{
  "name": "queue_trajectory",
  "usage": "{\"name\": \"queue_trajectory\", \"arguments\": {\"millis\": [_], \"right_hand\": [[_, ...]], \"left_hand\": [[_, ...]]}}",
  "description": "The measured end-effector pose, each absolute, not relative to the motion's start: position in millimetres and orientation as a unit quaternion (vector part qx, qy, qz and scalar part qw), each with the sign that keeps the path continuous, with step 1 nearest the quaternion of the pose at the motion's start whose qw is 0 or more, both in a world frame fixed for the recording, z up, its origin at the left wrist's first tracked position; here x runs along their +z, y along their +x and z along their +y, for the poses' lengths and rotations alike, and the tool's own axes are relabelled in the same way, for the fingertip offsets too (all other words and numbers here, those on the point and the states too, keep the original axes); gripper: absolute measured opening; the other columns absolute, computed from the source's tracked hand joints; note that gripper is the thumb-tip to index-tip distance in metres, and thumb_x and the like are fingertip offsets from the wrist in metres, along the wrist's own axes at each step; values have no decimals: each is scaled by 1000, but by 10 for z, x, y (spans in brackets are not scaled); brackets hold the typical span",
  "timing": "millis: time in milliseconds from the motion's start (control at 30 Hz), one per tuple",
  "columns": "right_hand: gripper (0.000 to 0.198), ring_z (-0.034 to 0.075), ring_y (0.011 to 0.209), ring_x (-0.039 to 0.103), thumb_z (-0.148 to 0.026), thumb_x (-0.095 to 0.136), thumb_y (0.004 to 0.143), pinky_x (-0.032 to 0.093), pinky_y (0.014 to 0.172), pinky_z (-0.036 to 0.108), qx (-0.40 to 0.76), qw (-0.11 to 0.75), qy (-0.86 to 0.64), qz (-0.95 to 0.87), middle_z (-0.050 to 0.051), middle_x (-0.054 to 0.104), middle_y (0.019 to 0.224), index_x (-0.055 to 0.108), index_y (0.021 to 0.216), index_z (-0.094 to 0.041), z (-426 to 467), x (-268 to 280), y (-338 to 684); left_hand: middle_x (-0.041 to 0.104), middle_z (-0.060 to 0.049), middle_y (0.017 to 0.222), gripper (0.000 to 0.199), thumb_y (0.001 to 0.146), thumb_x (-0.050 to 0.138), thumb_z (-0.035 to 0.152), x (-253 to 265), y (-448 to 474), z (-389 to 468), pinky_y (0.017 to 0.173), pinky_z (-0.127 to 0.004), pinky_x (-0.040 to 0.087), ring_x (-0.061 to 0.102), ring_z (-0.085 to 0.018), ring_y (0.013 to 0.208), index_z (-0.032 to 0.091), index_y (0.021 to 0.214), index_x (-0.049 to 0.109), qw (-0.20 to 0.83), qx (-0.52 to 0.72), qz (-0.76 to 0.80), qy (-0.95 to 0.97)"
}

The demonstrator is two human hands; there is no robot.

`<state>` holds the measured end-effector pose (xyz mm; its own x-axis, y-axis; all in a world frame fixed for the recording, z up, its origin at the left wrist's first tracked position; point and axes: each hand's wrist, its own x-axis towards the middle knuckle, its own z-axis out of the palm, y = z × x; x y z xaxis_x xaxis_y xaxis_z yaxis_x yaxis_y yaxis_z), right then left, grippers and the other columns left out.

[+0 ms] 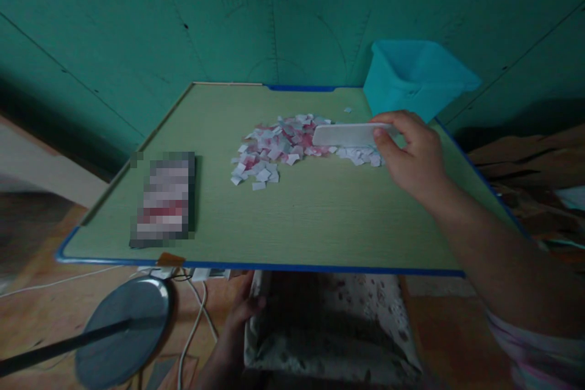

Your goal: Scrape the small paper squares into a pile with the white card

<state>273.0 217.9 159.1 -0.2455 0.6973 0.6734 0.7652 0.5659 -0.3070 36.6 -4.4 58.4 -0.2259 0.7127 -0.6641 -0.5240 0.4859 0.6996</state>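
Observation:
My right hand point(411, 155) grips one end of a flat white bar-like piece point(345, 135) with rounded corners, thumb in front and fingers behind. The bar stands over the right part of a spread of small white and pink paper scraps point(278, 143), hiding some of them. More white scraps point(359, 155) lie just below the bar. Under the table's front edge, my left hand point(240, 317) is at the left rim of a patterned, fabric-like box point(256, 341), its thumb over the rim. Its other fingers are mostly hidden in shadow.
A turquoise bin point(402, 94) stands at the table's back right corner. At the left of the light green, blue-edged table point(292, 225) lies a blurred-out flat object point(164, 201). Below are a round dark base with a pole point(128, 323) and white cables point(196, 317).

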Motion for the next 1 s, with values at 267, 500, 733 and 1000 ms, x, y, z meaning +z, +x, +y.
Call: {"name": "queue_trajectory", "arguments": {"millis": [267, 500, 733, 1000], "right_hand": [[20, 18, 87, 58, -26, 45, 81, 44, 76, 35, -37, 438, -468, -766, 5, 64, 92, 59, 94, -20, 2159, 1607, 2730], [17, 19, 87, 58, -24, 45, 81, 43, 75, 35, -18, 384, -439, -812, 3, 64, 92, 58, 92, -25, 2122, 1568, 2641], [16, 19, 86, 57, -30, 44, 81, 42, 74, 34, -5, 424, -462, -779, 2, 64, 92, 56, 91, -24, 2092, 1625, 2711], [15, 17, 80, 57, -29, 47, 79, 43, 68, 31, 70, 428, -461, -774, 1, 63, 89, 56, 91, -24, 2056, 1630, 2704]], "left_hand": [[53, 3, 128, 46, 60, 64, 22, 512, 383, -11, 98, -36, 35, 24, -28, 128, 23, 106, 61, 609, 508, 603, 81], [62, 2, 116, 44, 51, 69, 26, 276, 251, 37, 98, -40, 36, 24, -29, 129, 27, 94, 66, 602, 488, 616, 140], [70, 0, 99, 33, 34, 69, 16, -99, 36, 145, 94, -38, 41, 48, -33, 114, 27, 65, 67, 594, 454, 631, 207], [72, -4, 91, 37, 34, 73, 20, -106, -19, 129, 94, -43, 39, 41, -35, 119, 25, 70, 64, 620, 432, 633, 167]]}}
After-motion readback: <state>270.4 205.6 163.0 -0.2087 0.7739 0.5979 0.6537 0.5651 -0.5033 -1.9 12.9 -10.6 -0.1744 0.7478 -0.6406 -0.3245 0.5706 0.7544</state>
